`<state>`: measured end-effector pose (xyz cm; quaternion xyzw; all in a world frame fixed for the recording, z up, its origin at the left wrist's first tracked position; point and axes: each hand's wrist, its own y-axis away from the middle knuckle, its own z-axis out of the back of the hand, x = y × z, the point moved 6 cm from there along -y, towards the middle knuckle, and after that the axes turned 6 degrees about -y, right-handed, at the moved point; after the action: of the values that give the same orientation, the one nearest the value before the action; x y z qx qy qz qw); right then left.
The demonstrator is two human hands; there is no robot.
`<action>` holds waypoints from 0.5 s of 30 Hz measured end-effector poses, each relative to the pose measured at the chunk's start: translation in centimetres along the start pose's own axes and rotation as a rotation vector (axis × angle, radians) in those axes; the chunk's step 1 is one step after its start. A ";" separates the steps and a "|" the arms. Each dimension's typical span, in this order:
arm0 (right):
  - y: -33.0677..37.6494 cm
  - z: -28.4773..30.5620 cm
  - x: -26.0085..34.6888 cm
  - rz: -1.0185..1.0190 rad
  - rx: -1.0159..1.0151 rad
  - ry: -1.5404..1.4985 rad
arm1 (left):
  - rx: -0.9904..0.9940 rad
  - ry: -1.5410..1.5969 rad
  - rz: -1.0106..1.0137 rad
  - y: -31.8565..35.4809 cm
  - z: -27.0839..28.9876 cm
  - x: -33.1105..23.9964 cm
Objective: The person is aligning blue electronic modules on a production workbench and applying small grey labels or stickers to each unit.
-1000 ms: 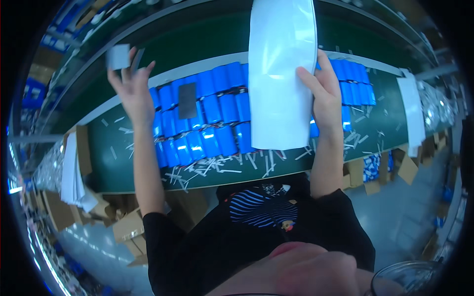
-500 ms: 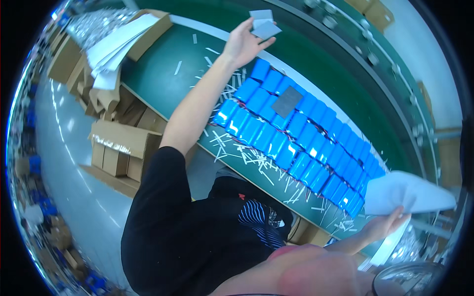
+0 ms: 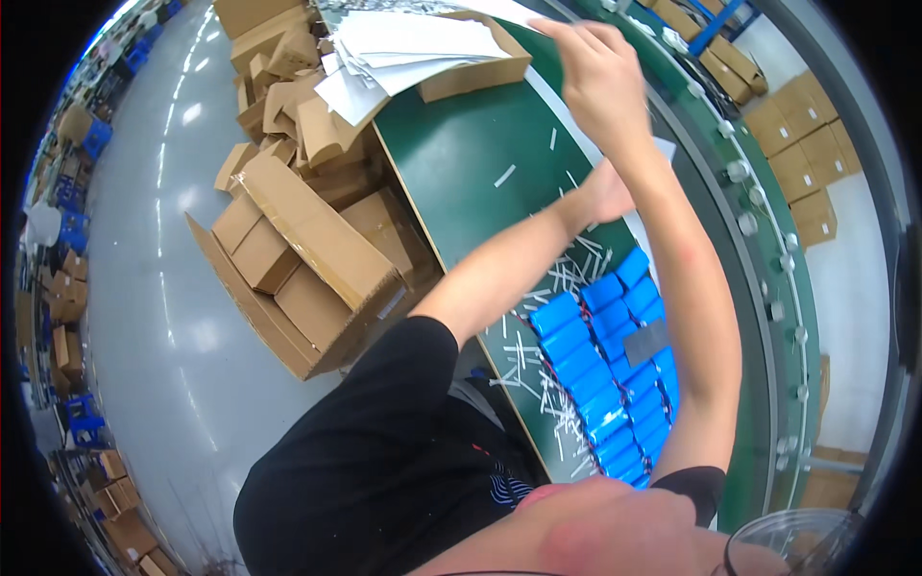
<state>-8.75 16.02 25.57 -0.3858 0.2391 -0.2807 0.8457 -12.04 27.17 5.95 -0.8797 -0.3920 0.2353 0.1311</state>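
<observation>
My right hand point(image 3: 600, 82) reaches up across my left arm and pinches the edge of a white sheet point(image 3: 499, 10) at the top of the view. Below it, my left hand point(image 3: 610, 195) is partly hidden behind my right forearm. A corner of a pale card point(image 3: 665, 149) sticks out past that forearm, by the left fingers, which are mostly covered. Rows of blue-wrapped battery packs point(image 3: 586, 370) stand on the green table, partly behind my right arm. One dark grey card point(image 3: 646, 342) lies on top of them.
A stack of white sheets point(image 3: 413, 48) fills a cardboard box at the table's far end. Scattered white strips point(image 3: 523, 365) lie around the packs. Open cardboard boxes point(image 3: 317, 259) stand left of the table edge. A conveyor with small white fixtures point(image 3: 747, 224) runs along the right.
My view has swung left toward the sheet stack. My right hand has come from the packs' far right end, over my left arm, with the white sheet. My left hand is now under it.
</observation>
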 end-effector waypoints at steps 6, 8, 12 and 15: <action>-5.4 -16.8 -1.9 -0.335 0.289 -0.321 | -0.225 -0.276 -0.030 0.5 1.7 0.3; -3.3 -21.1 -2.2 -0.201 0.091 -0.156 | -0.174 -0.139 0.018 0.2 1.2 0.8; 1.7 -20.6 -4.7 -0.163 -0.018 -0.089 | -0.133 0.057 0.125 0.0 0.2 2.6; 1.4 -14.3 -3.7 -0.319 0.149 -0.537 | -0.074 -0.755 -0.267 1.0 2.3 0.8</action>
<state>-19.89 11.82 16.70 -0.4159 -0.0774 -0.3147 0.8497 -12.13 27.19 3.34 -0.6770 -0.5315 0.5085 -0.0243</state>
